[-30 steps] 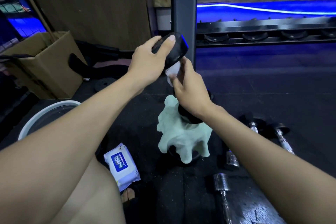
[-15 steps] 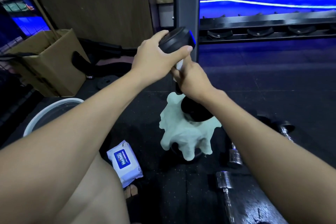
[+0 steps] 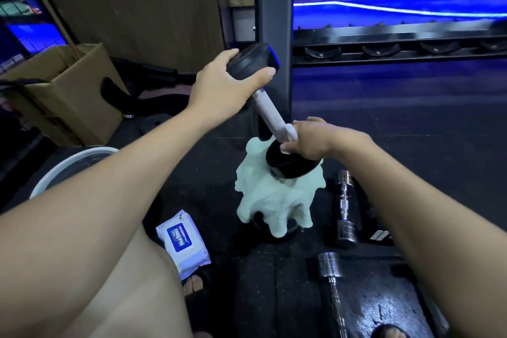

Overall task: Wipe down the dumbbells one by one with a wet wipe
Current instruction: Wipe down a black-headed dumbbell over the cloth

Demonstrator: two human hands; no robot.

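Right grip (image 3: 310,140) clenches wet wipe (image 3: 291,130) round dumbbell (image 3: 267,105) handle (left grip (image 3: 227,85) clasps top).

The left hand (image 3: 219,88) grips the upper head of a black dumbbell (image 3: 267,107) tilted over a pale green cloth (image 3: 277,200). The right hand (image 3: 310,140) holds a wet wipe (image 3: 290,132) round the handle's lower end. A wipes pack (image 3: 182,241) lies at seven o'clock on the floor (image 3: 411,132).

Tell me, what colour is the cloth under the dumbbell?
Pale mint green; the cloth shows best in the head view, under the dumbbell.
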